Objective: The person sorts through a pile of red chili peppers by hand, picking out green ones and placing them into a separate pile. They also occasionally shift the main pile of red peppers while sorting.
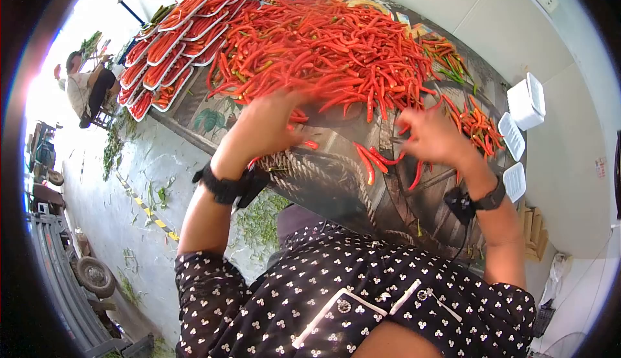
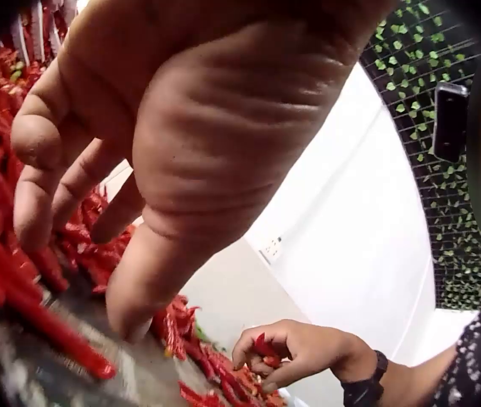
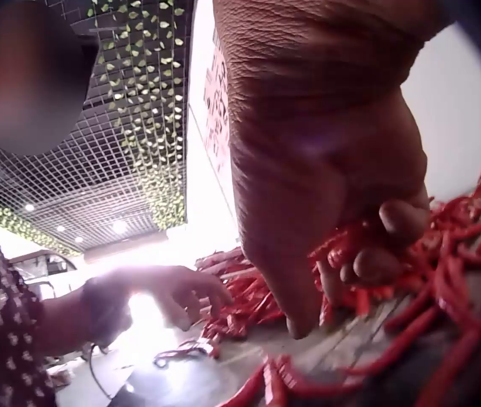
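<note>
A large pile of red chili peppers point(image 1: 323, 47) covers the far part of the patterned table point(image 1: 330, 183). My left hand point(image 1: 265, 122) hovers at the pile's near left edge, fingers loosely spread, and its palm holds nothing in the left wrist view. At the pile's near right, my right hand point(image 1: 433, 134) has its fingers curled around red chilies point(image 2: 264, 346), seen between fingers and thumb in the left wrist view. Several loose chilies point(image 1: 370, 162) lie on the table between the hands, close to its front edge.
Stacked white trays of chilies point(image 1: 169, 50) stand at the back left. A smaller heap of orange-red chilies point(image 1: 482, 131) lies at the right, beside white trays point(image 1: 512, 136) and a white container stack point(image 1: 525, 104). A person point(image 1: 84, 89) sits beyond the table; leaves point(image 1: 262, 225) litter the floor.
</note>
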Demonstrator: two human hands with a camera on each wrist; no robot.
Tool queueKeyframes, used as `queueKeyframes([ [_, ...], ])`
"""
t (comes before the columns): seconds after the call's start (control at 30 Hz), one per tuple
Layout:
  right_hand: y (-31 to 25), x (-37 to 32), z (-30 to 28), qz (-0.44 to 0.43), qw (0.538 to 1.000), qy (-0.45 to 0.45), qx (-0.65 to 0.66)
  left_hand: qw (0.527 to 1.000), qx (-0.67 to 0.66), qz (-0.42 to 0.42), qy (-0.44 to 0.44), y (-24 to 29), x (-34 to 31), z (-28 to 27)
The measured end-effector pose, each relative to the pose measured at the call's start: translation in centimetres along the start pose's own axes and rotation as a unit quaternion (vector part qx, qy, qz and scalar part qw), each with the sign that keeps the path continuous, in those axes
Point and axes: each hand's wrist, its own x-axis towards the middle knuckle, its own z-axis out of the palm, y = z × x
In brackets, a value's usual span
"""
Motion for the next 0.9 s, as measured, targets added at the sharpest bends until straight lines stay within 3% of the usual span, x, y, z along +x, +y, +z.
queueKeyframes([
  [0.03,0.3,-0.7,1.3,-0.106,0.994,-0.029,0.011,0.999,0.021,-0.011,-0.035,-0.2,-0.6,0.5],
  [0.07,-0.4,-1.2,1.7,-0.105,0.994,-0.028,0.011,0.999,0.022,-0.010,-0.035,-0.3,-0.7,1.3],
  [0.17,-2.7,-1.0,2.4,-0.052,0.994,-0.069,-0.068,1.000,0.002,-0.015,-0.008,-1.3,-0.3,3.9],
  [0.27,-1.0,1.1,3.5,-0.026,0.996,0.011,-0.082,0.996,-0.024,0.066,0.055,-1.8,2.5,5.2],
  [0.4,1.4,2.4,2.1,0.011,0.993,0.087,-0.085,0.996,-0.022,0.067,0.052,-0.3,5.4,4.2],
  [0.43,1.4,2.6,1.6,0.014,0.993,0.085,-0.086,0.989,-0.107,0.056,0.087,0.4,5.9,3.4],
  [0.47,1.4,2.8,1.1,0.022,0.995,0.093,-0.022,0.973,-0.191,0.044,0.121,1.0,6.2,2.7],
  [0.5,1.5,3.1,0.9,0.030,0.994,0.101,0.042,0.973,-0.193,0.045,0.119,1.5,6.3,2.2],
  [0.57,1.8,3.7,0.9,0.001,0.990,0.127,0.068,0.857,-0.499,-0.076,0.108,2.0,6.6,1.5],
  [0.6,1.7,4.1,0.7,0.005,0.991,0.098,0.088,0.821,-0.557,-0.077,0.102,1.6,6.8,1.9],
  [0.63,1.6,4.5,0.7,0.009,0.992,0.069,0.107,0.821,-0.557,-0.077,0.102,1.8,6.8,2.2],
  [0.73,1.3,6.0,1.7,0.063,0.974,0.005,0.216,0.666,-0.739,-0.054,0.087,2.3,6.5,3.7],
  [0.77,1.1,6.4,1.8,0.062,0.974,0.004,0.216,0.666,-0.738,-0.055,0.088,2.6,6.5,4.2],
  [0.83,0.6,6.8,1.8,0.099,0.949,-0.030,0.299,0.558,-0.824,-0.060,0.080,3.1,6.6,5.0],
  [0.87,0.3,6.8,1.6,0.099,0.949,-0.032,0.298,0.535,-0.840,-0.046,0.074,2.9,6.8,5.5],
  [0.9,0.0,6.9,1.1,0.134,0.915,-0.049,0.376,0.534,-0.841,-0.046,0.074,2.8,7.0,6.0],
])
